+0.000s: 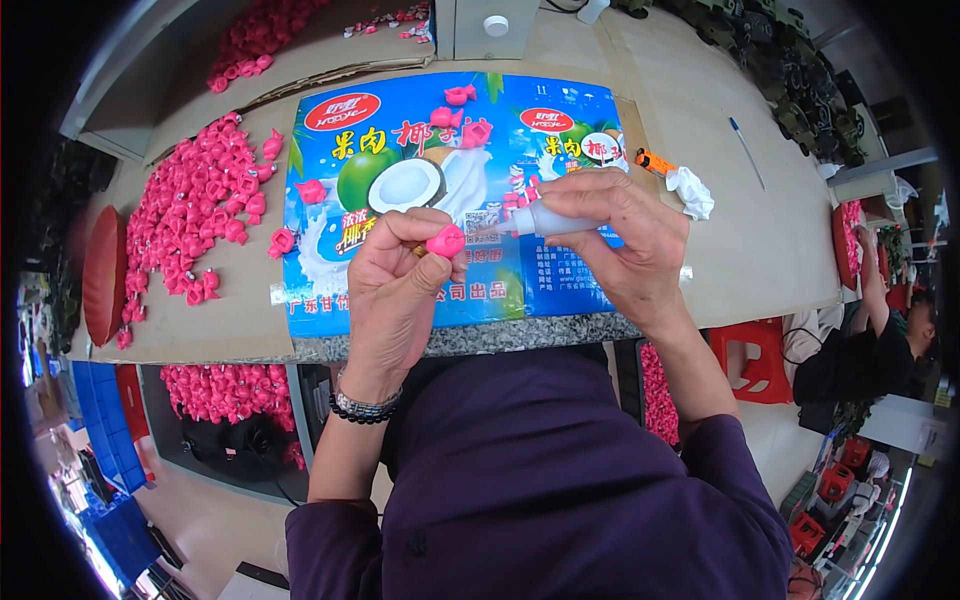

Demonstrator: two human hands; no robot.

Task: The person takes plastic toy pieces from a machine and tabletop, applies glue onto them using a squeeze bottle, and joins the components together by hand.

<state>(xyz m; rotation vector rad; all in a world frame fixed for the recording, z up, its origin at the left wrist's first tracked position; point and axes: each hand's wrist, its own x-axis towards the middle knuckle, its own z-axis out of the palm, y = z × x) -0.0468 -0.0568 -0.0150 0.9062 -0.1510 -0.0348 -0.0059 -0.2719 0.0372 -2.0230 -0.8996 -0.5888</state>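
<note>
Above a flat printed blue cardboard sheet [400, 310], my left hand [390, 285] pinches a small pink plastic piece [446, 241] between thumb and fingers. My right hand [630, 230] grips a whitish squeeze bottle [545, 218], tilted sideways with its thin nozzle pointing left at the piece. Whether the tip touches it, I cannot tell. Several similar pink pieces [476, 133] lie on the sheet's upper part. Small pink and white bits [522, 185] sit just beyond the bottle, partly hidden by my right hand.
A large heap of pink pieces [190, 205] covers the table's left side, beside a red tray [104, 275]. To the right are an orange tool [655, 163], crumpled white tissue [690, 192] and a pen [747, 153]. Another person [880, 340] sits at far right.
</note>
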